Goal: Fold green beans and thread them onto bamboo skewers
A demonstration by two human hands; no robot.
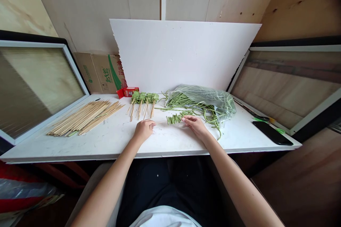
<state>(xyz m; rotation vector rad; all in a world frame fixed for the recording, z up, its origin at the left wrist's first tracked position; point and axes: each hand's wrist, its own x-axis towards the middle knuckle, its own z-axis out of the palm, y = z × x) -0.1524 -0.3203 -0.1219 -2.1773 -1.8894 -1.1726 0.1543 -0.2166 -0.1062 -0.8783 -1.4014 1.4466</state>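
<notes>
My left hand [144, 130] is closed around one end of a thin bamboo skewer [161, 123], held low over the white table. Short green bean pieces [174, 119] sit threaded crosswise along the skewer's other half. At that end, the fingers of my right hand [196, 126] pinch the bean, which trails off behind them. Just beyond my right hand, long green beans [183, 100] spill from a clear plastic bag [222, 100]. Finished bean skewers [145, 97] lie in a stacked row past my left hand, their bare sticks toward me.
Many loose bamboo skewers [87, 115] lie in a pile at the left. A red box [131, 91] and a cardboard carton [99, 72] stand behind. On the right are a black phone [271, 133] and scissors [252, 112]. A white board [181, 55] leans at the back.
</notes>
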